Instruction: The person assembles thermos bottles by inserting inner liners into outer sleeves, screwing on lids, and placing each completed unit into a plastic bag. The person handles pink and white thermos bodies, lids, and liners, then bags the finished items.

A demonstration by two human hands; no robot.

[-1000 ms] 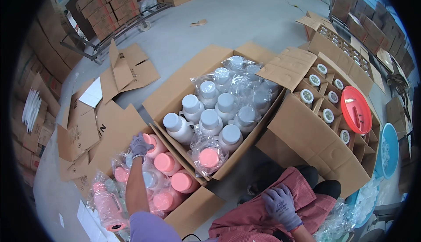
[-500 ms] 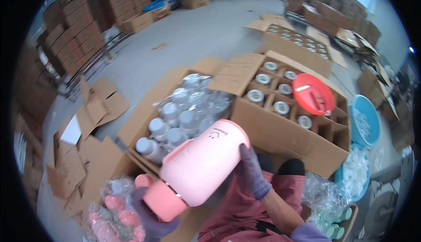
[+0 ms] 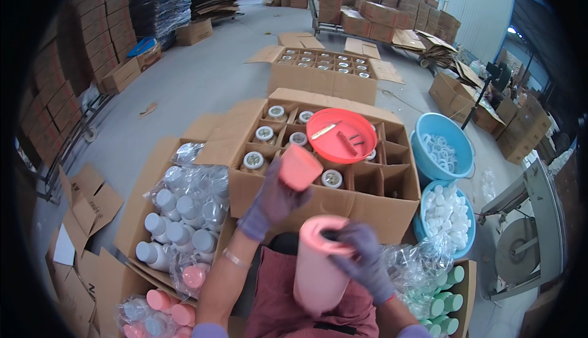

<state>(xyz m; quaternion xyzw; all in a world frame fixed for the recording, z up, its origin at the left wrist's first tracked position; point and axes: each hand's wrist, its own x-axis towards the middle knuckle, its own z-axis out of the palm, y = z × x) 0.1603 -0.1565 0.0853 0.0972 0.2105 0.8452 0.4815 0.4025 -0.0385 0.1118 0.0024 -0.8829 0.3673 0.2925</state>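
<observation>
1. Leftmost, flattened cardboard (image 3: 86,209) lies on the floor, next to a carton (image 3: 131,215) of white bottles with grey caps.
2. Nearer the body, bottles with pink caps (image 3: 162,299) stand beside that carton, some in clear plastic.
3. Next comes the gloved left hand (image 3: 272,200), its fingers curled closed on a pink cup-shaped cover (image 3: 300,168). The cover sits up at the fingertips, tilted, with the thumb along its left side and the other fingers below it.
4. Lower and slightly right, a pink jug (image 3: 318,280) stands nearly upright over the dark red cloth (image 3: 269,283) on the lap, mouth upward and apart from the cover.
5. Beyond both hands is a divided carton (image 3: 380,218) of jars with white lids; a red dish (image 3: 361,123) with a few small items rests on top.
6. At the jug's mouth is the gloved right hand (image 3: 364,255), blurred. Its fingers are part bent, some across the opening and 1 down the outer side; I cannot tell whether they grip the rim.
7. Farther right are 2 blue tubs (image 3: 429,123) of white pieces, then green-capped bottles (image 3: 453,301) near the lower edge.
8. Rightmost stands a grey metal machine (image 3: 539,228).
</observation>
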